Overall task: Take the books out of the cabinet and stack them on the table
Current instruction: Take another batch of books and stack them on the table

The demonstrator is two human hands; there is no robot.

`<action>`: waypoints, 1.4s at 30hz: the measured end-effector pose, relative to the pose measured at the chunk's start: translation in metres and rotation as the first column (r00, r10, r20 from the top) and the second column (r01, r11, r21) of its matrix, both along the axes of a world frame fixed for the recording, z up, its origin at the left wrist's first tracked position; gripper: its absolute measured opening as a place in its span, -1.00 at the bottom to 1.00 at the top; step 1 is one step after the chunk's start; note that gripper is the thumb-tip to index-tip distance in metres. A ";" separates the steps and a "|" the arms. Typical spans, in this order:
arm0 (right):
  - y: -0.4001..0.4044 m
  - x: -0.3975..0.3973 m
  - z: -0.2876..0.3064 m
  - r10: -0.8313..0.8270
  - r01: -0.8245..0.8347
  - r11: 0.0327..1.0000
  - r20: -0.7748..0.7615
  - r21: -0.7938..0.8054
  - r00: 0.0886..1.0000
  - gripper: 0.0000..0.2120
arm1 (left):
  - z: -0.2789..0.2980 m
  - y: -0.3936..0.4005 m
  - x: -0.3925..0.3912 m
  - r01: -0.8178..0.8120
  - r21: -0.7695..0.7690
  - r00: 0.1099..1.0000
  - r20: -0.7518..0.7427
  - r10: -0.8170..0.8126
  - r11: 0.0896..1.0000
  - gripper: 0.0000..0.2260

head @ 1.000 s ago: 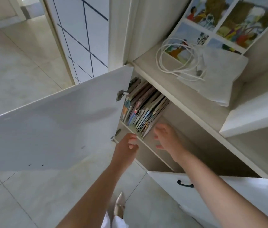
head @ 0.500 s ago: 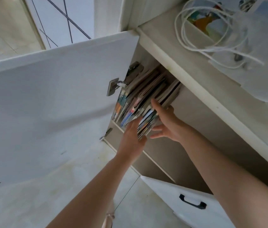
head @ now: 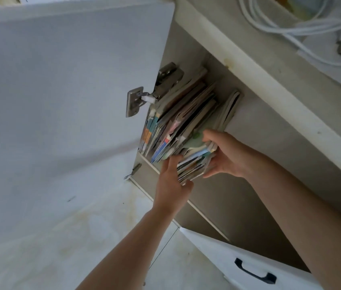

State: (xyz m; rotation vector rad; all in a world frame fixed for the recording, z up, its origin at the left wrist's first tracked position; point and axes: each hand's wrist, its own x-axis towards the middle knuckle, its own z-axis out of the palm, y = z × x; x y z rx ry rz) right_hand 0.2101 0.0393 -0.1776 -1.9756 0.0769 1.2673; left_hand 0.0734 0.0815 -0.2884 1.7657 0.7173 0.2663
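A row of thin books (head: 178,122) leans inside the open cabinet (head: 270,147), on its upper shelf beside the left door. The right-hand bundle of books (head: 194,162) sticks out past the shelf edge. My right hand (head: 226,155) grips this bundle from the right, thumb on top and fingers below. My left hand (head: 171,183) holds the bundle's left side, thumb under its lower edge and fingers hidden between the books.
The white left door (head: 60,101) stands wide open with its metal hinge (head: 136,101) by the books. A lower door with a dark handle (head: 253,271) is open at bottom right. A white cable (head: 291,24) and papers lie on the cabinet top.
Both hands went from in front of the shelf onto the books and closed on the right-hand bundle, which has slid outward. The view has moved closer.
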 end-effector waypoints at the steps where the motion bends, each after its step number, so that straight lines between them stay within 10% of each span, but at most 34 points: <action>1: 0.002 -0.002 0.001 0.003 -0.003 1.000 0.011 -0.014 1.000 -0.42 | -0.001 -0.003 0.002 -0.006 -0.002 1.000 0.000 0.006 1.000 -0.42; 7: 0.004 -0.008 0.000 -0.014 0.023 0.998 0.145 -0.062 0.989 -0.81 | -0.003 -0.013 0.002 0.011 0.142 1.000 -0.029 -0.007 0.990 -0.33; 16: -0.005 -0.013 0.002 -0.054 0.056 0.998 0.126 -0.013 0.991 -0.71 | -0.009 -0.017 0.009 -0.197 0.074 0.979 0.073 0.192 0.978 -0.41; 28: -0.004 -0.014 0.015 -0.062 0.059 0.997 0.059 0.056 0.996 -0.91 | -0.023 -0.019 0.022 -0.008 0.299 0.998 -0.054 0.026 0.954 -0.48; 42: -0.008 -0.052 0.018 0.218 -0.171 0.959 0.205 -0.224 0.954 -0.75 | -0.010 -0.040 -0.022 -0.038 0.260 0.999 0.046 0.027 0.965 -0.54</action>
